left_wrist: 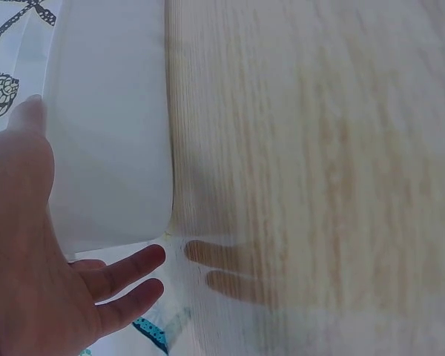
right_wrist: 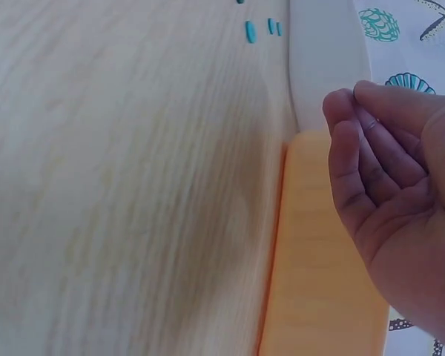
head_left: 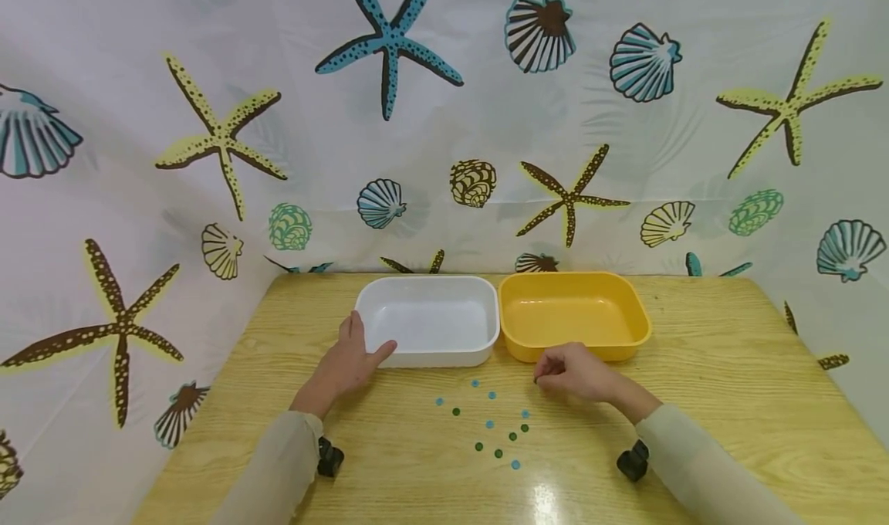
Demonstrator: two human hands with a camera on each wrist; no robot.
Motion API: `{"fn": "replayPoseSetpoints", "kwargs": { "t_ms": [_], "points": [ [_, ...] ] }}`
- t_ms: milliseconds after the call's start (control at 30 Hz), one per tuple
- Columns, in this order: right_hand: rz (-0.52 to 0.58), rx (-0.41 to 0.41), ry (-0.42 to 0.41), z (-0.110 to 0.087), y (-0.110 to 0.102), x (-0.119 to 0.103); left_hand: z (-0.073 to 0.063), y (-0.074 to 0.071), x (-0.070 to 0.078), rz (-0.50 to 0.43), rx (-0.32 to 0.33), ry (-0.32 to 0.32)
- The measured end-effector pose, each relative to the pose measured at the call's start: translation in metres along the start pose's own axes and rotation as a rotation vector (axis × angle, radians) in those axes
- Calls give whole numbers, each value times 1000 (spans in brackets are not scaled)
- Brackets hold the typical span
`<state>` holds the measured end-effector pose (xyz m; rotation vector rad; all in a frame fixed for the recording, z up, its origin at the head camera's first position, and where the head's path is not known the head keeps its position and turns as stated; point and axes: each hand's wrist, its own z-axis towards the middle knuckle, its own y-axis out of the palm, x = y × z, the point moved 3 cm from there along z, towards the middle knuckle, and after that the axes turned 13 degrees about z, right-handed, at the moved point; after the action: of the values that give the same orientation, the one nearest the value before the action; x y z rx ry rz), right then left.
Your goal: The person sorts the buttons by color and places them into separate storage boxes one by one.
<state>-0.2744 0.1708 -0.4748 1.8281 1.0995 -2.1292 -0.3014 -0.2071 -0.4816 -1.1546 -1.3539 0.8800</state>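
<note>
My left hand (head_left: 350,359) rests at the front left corner of a white rectangular tub (head_left: 429,359). In the left wrist view its fingers (left_wrist: 130,271) are spread past the tub's end, with the thumb at the rim. My right hand (head_left: 572,370) is in front of a yellow tub (head_left: 575,350); its thumb and fingertips pinch a small dark disc (head_left: 535,380), mostly hidden by the fingers. Small flat discs lie on the table in front of the tubs: several light blue ones (head_left: 489,425) and several dark green ones (head_left: 512,436).
The two tubs stand side by side at the back of the wooden table (head_left: 708,401), close to a curtain (head_left: 444,123) printed with starfish and shells. Dark wrist cameras are strapped to both wrists, below the light sleeves (head_left: 278,463).
</note>
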Motion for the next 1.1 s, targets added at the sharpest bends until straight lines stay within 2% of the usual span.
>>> {"fn": "replayPoseSetpoints", "kwargs": {
  "t_ms": [300,633,1100],
  "points": [
    [61,3,15,11,-1,-15,0,0,-1,-6,-4,2],
    [77,25,-13,31,1,-32,4,2,-1,1,-5,3],
    [90,60,-5,58,5,-43,4,4,-5,3,0,14]
  ]
}}
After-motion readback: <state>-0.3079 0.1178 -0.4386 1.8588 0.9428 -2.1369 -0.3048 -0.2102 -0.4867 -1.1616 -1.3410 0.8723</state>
